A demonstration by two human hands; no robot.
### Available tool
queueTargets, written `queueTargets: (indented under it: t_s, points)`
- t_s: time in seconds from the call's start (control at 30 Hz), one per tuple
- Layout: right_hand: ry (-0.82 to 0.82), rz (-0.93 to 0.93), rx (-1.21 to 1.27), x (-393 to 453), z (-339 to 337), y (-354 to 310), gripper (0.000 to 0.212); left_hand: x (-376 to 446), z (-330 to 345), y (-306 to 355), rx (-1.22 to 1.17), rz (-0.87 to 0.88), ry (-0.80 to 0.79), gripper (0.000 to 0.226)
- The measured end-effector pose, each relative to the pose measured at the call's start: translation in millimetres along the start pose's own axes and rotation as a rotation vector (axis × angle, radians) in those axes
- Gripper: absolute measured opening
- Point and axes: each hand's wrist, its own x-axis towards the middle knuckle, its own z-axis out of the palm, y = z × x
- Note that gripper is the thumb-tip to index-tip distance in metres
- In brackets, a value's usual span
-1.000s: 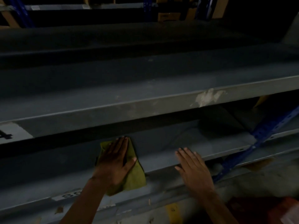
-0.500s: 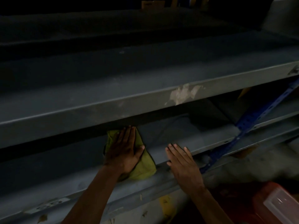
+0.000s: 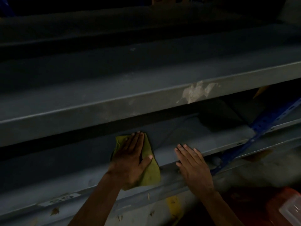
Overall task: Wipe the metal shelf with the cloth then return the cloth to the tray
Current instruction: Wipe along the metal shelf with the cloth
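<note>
Left hand [image 3: 130,160] pressed flat, fingers straight, on green cloth [image 3: 149,175] at metal shelf [image 3: 187,141] front edge; right hand [image 3: 193,167] flat, empty, beside it.

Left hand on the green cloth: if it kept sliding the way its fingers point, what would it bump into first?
Nothing close, it seems. The left hand lies flat on the cloth, fingers aimed into the dark gap beneath the upper shelf. The lower shelf looks bare ahead, though the back is too dark to judge.

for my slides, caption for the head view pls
Left hand presses green cloth flat on metal shelf; right hand rests beside.
</note>
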Motion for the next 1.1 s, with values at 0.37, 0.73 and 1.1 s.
queueTargets:
  t_s: [0.37, 0.73, 1.1]
  points:
    - [0.023, 0.009, 0.04, 1.1, -5.5, -4.1, 0.038, 58.3, 19.8, 27.1, 0.037, -0.034, 0.047, 0.092]
    - [-0.087, 0.028, 0.092, 1.5, -7.9, -3.1, 0.04, 20.3, 12.9, 62.4, 0.074, 0.057, 0.073, 0.078]
    - [-0.117, 0.012, 0.015, -0.1, -14.9, 43.9, 0.045, 25.5, 12.5, 54.3, -0.013, -0.021, -0.011, 0.093]
